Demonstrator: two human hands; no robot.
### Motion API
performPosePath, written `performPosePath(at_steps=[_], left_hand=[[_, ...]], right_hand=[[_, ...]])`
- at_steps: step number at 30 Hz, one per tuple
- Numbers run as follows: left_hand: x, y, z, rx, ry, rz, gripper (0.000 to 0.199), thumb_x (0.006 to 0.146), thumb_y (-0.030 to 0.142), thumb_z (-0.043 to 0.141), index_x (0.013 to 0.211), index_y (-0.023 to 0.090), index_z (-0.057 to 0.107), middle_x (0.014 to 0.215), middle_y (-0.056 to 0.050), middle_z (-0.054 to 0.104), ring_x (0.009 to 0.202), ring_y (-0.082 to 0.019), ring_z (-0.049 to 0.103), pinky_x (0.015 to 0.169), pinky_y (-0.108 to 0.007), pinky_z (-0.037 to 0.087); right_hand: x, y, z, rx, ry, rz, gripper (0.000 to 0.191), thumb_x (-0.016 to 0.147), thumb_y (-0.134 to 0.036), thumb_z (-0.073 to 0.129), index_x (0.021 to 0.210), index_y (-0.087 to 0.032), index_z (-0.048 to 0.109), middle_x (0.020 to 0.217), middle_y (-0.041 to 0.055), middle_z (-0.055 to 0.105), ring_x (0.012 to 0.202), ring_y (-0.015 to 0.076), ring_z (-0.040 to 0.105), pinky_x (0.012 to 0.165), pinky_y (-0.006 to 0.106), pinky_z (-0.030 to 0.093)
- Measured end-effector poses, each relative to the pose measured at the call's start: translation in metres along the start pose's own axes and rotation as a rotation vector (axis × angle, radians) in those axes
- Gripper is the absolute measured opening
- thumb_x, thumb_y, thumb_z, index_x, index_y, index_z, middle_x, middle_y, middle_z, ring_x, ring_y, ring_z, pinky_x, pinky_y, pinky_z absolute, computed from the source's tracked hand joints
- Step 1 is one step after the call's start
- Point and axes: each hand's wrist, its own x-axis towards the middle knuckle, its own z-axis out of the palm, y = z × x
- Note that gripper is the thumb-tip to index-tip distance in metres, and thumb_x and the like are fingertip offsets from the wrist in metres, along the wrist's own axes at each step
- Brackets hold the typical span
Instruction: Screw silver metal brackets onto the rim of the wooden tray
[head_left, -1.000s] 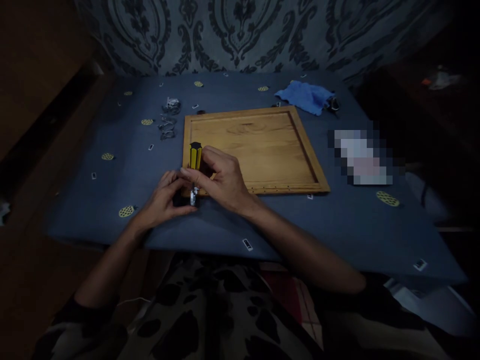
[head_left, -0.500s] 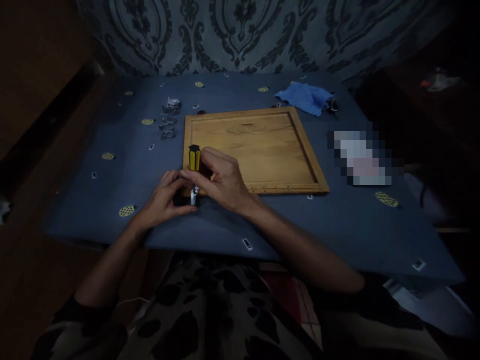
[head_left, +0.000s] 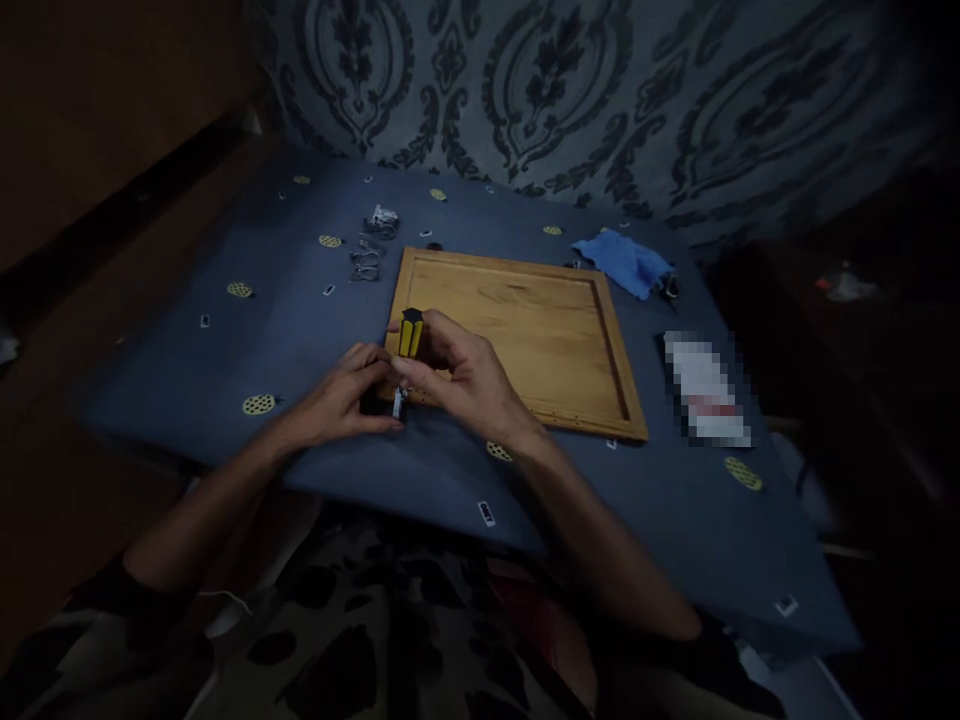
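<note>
A framed wooden panel (head_left: 540,320), perhaps a cabinet door, lies flat on the blue-covered table (head_left: 300,345). Upright over its near left corner stands a screwdriver (head_left: 411,334) with a yellow and black handle; the fingers of my right hand (head_left: 476,380) are wrapped around it. Below the handle, a small metal hinge (head_left: 399,402) sits at the panel's near edge. My left hand (head_left: 341,395) is closed around the hinge from the left, thumb at its near end. The screwdriver's tip is hidden by my fingers.
Several metal hinges (head_left: 367,262) lie beyond the panel's left corner, with more metal pieces (head_left: 382,220) behind them. A blue cloth (head_left: 624,262) rests at the back right. To the right is a blurred-out packet (head_left: 705,390). Patterned fabric (head_left: 555,90) rises behind the table.
The whole view has turned and tilted, so the table appears rotated. Both hands keep their places at the hinge, and the screwdriver stays upright in my right hand.
</note>
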Motion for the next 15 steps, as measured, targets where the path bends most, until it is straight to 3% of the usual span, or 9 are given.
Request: performPosePath(at_steps=[5,8,15], left_hand=[[-0.001,-0.003,0.003,-0.038,0.000,-0.011,0.048,0.086,0.060,0.072,0.109,0.018,0.065,0.117,-0.010,0.061,0.113,-0.029,0.054,0.101,-0.045,0.048],[-0.003,-0.004,0.006,-0.043,0.000,-0.018,0.051,0.085,0.061,0.072,0.111,0.018,0.065,0.116,-0.010,0.059,0.111,-0.028,0.054,0.098,-0.043,0.050],[-0.004,-0.006,0.009,-0.042,0.007,0.016,0.047,0.088,0.056,0.071,0.110,0.016,0.062,0.118,-0.012,0.058,0.114,-0.029,0.053,0.098,-0.041,0.049]], right_hand=[[0.001,-0.003,-0.007,-0.025,-0.090,0.054,0.033,0.095,-0.050,0.066,0.093,-0.018,0.070,0.081,0.0016,0.068,0.076,0.0150,0.067,0.070,0.029,0.056],[-0.002,-0.004,-0.006,-0.106,-0.044,0.017,0.027,0.096,-0.044,0.068,0.087,-0.018,0.072,0.074,0.0004,0.068,0.070,0.0144,0.067,0.070,0.029,0.055],[-0.011,-0.001,0.001,-0.214,0.077,0.018,0.014,0.094,-0.033,0.070,0.089,-0.020,0.073,0.086,0.0015,0.074,0.066,0.0132,0.070,0.064,0.027,0.056]])
